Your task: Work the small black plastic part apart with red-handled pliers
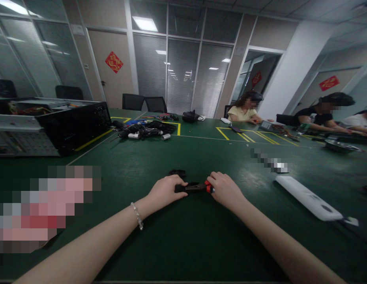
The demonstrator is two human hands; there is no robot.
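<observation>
Right in front of the person at the green table [171, 248], the left hand [165, 190] pinches a small black piece [181, 188] between thumb and fingers, while the right hand [227, 190] has its fingers closed round the red handles of a pair of pliers [199, 187]. The pliers lie nearly level, long axis running from hand to hand, nose pointing left at the black piece, though from here I can't tell whether they grip it. Another dark part [178, 172] sits just beyond, nearer the left hand than the right.
</observation>
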